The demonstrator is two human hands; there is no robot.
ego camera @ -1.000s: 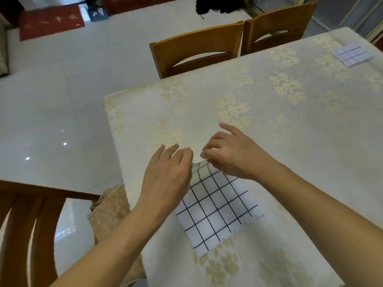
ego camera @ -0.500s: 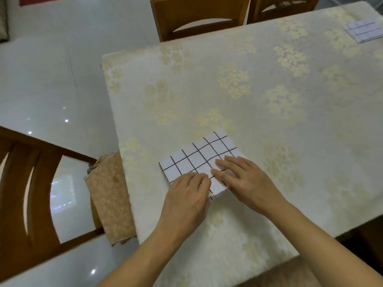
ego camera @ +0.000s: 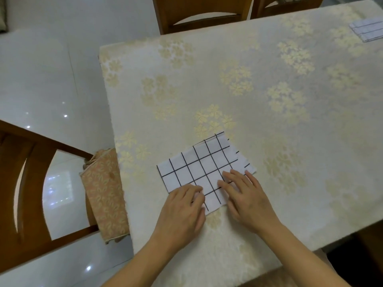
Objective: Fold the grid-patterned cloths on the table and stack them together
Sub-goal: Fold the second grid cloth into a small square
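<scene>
A white cloth with a black grid [ego camera: 204, 166] lies folded in half on the table [ego camera: 228, 83], its upper layer slightly offset from the lower one at the right edge. My left hand [ego camera: 184, 208] rests on the cloth's near left corner with its fingers bent over the edge; whether it pinches the fabric is unclear. My right hand [ego camera: 246, 199] lies flat on the near right part, fingers straight and spread. A second folded grid cloth [ego camera: 366, 31] sits at the far right edge of the table.
The table wears a cream cloth with gold flowers. A wooden chair [ego camera: 27, 183] with a patterned cushion [ego camera: 103, 193] stands at the left end. Two more chairs [ego camera: 199, 13] stand at the far side. White tiled floor [ego camera: 41, 75] lies to the left.
The cloth's far half has been brought over toward me, so it now lies folded in half. Both hands came down onto its near edge, and the right hand has flattened.
</scene>
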